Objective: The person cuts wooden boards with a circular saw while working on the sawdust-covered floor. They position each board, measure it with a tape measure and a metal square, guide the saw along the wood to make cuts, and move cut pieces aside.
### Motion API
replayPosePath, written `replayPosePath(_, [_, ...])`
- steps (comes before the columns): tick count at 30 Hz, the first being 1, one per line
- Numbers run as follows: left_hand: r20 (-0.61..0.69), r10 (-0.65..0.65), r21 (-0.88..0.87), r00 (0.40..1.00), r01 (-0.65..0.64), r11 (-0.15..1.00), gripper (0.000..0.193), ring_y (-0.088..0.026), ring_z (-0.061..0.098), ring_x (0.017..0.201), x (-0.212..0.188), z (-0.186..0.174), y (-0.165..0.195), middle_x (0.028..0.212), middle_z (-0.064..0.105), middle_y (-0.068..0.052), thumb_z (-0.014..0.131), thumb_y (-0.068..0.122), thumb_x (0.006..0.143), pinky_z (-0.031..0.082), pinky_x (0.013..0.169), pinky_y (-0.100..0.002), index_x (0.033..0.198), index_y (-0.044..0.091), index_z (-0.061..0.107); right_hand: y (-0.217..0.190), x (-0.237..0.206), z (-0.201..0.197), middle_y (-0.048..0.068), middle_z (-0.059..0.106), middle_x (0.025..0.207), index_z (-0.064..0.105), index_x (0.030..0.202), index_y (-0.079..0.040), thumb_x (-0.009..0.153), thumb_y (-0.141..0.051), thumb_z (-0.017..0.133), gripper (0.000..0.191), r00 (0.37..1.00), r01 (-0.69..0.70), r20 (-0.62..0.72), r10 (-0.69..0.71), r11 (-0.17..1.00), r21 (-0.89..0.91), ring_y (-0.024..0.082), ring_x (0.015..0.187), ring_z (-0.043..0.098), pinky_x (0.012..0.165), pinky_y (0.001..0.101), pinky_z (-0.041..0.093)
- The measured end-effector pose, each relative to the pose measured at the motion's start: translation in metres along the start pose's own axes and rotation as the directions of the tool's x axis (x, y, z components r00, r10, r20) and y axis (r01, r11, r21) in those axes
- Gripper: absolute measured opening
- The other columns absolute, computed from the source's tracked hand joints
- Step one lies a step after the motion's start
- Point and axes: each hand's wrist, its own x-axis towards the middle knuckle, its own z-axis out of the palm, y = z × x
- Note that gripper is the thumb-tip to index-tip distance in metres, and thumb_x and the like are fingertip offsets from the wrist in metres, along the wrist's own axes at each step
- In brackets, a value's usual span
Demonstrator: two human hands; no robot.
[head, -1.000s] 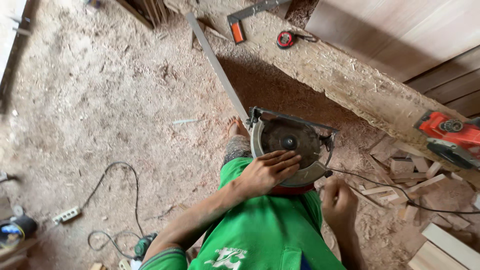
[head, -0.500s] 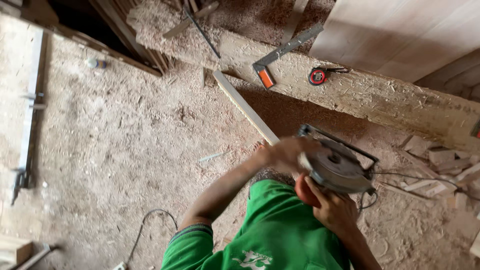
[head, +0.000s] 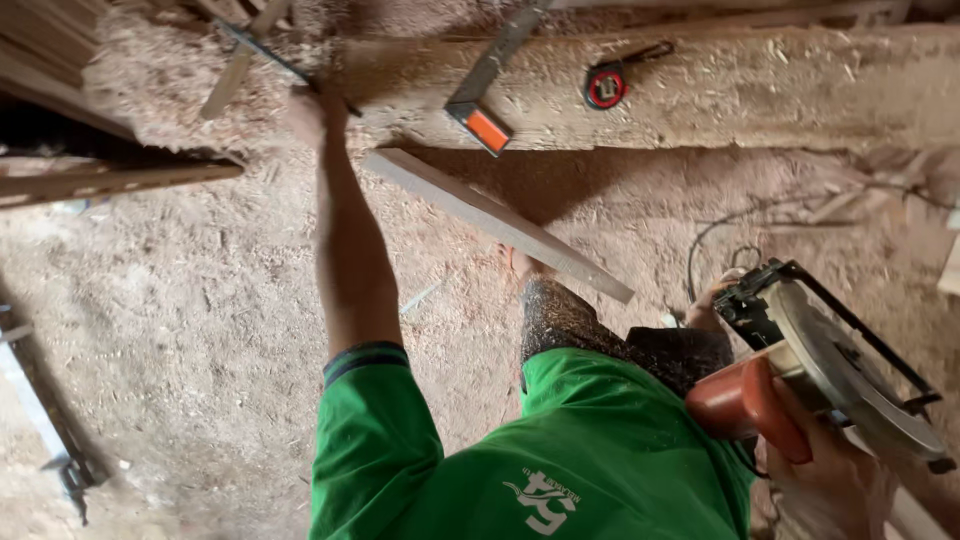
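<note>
From the head camera, the right hand (head: 835,470) at the lower right is wrapped around the red handle of a circular saw (head: 830,370), fingers closed tight on it, the blade guard tilted up and to the right, clear of the ground. The left hand (head: 318,112) stretches far forward to the sawdust-covered beam (head: 760,90), resting by a thin dark strip (head: 270,55); whether its fingers clasp the strip I cannot tell, since the hand is blurred. A pale wooden plank (head: 500,222) lies slantwise on the sawdust floor (head: 180,300) between beam and knee. On the beam sit a square with an orange end (head: 488,75) and a red tape measure (head: 606,87), near each other
</note>
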Motion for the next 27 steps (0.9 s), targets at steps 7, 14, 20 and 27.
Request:
replayPosePath(7, [0.313,0.004,-0.799,0.95,0.262,0.542,0.028,-0.012,0.059,0.067,-0.037,-0.024,0.002,0.085,0.074,-0.007,0.067,0.031,0.103,0.051,0.058,-0.029,0.115,0.006,0.076,0.009,-0.026,-0.014,0.007,0.077,0.101,0.066,0.143,-0.037,0.087,-0.032,0.077,0.058,0.955,0.216,-0.222,-0.198,0.975,0.06,0.027,0.081,0.072,0.074,0.0399,0.058])
replayPosePath(14, [0.332,0.447,-0.943,0.83,0.302,0.14,0.051,-0.002,0.039,0.047,-0.246,-0.068,0.031,0.094,0.076,-0.01,0.037,0.047,0.108,0.031,0.039,-0.02,0.143,0.015,0.055,0.033,-0.037,-0.007,0.008,0.076,0.091,0.067,0.141,-0.031,0.072,-0.015,0.078,0.072,0.938,0.295,-0.249,-0.243,0.935,0.198,0.024,0.08,0.073,0.077,0.0432,0.06])
replayPosePath(20, [0.233,0.648,-0.952,0.725,0.035,0.303,0.042,-0.004,0.04,0.049,-0.398,-0.015,0.08,0.07,0.06,0.004,0.036,0.035,0.114,0.03,0.04,-0.021,0.139,0.014,0.063,0.07,-0.069,0.021,0.008,0.078,0.096,0.068,0.138,-0.032,0.066,-0.011,0.079,0.076,0.906,0.375,-0.312,-0.287,0.886,0.273,0.022,0.082,0.074,0.074,0.0404,0.061])
replayPosePath(27, [0.361,0.776,-0.907,0.517,0.388,0.163,0.022,-0.008,0.043,0.052,-0.614,0.041,0.119,0.078,0.061,-0.001,0.043,0.021,0.116,0.033,0.039,-0.026,0.119,0.013,0.063,0.133,-0.138,0.075,0.008,0.078,0.11,0.063,0.137,-0.038,0.062,-0.016,0.083,0.08,0.838,0.489,-0.389,-0.383,0.844,0.221,0.028,0.088,0.076,0.07,0.0453,0.061])
